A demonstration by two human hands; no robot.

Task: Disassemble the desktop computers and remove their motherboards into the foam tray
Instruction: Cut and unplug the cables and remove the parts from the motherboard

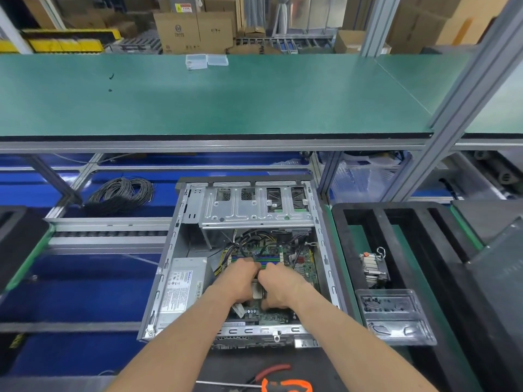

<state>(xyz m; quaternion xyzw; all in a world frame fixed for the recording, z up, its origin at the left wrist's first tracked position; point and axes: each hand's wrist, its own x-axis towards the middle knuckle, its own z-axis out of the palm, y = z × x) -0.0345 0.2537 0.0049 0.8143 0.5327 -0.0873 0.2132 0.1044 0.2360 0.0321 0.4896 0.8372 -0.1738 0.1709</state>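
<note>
Motherboard (pixel 271 314) is sitting flat in the floor of the open computer case (pixel 181 250), lower centre of the frame, cables still running over it. Left hand (pixel 240 278) and right hand (pixel 278 284) are both working at the board's middle, fingers curled down; what they're gripping I cannot tell. Board is looking thin, stiff, light but fragile, so likely best lifted by its edges. Grey boxy power supply (pixel 178 290) is sitting left of it, ribbed metal drive cage (pixel 254 207) above. Black foam tray (pixel 418 244) is lying right of the case, holding a finned heatsink (pixel 373 270) and a clear plastic screw tray (pixel 393 315).
</note>
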